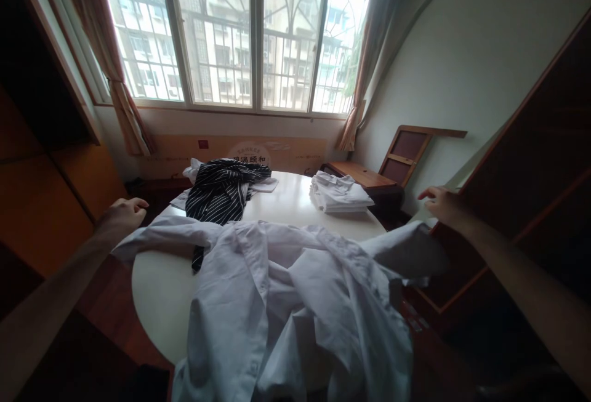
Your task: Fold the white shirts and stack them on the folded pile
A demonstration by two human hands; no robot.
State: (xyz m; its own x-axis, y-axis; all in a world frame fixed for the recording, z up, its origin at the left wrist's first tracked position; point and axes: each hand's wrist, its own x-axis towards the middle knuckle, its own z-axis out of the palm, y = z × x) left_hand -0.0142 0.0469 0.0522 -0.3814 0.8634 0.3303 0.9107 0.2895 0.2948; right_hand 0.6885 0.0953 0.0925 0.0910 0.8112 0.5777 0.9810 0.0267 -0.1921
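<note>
While hands point(124, 210) point(442, 202) hover wide, white shirt point(228, 309) between, seemingly just below.

Rumpled white cloth shirt point(226, 316), lying spread out between left hand point(124, 212) and right hand point(444, 204), sleeves point(173, 233) stretched toward each.

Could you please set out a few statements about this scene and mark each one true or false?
1. A white shirt is spread across the near part of the white table. True.
2. The striped garment is black with white stripes. True.
3. The folded stack is left of the striped garment. False: the folded stack is to its right.
4. Both hands grip the shirt's collar. False: the left hand and right hand are each out near a sleeve end.
5. The folded stack is white. True.
</note>
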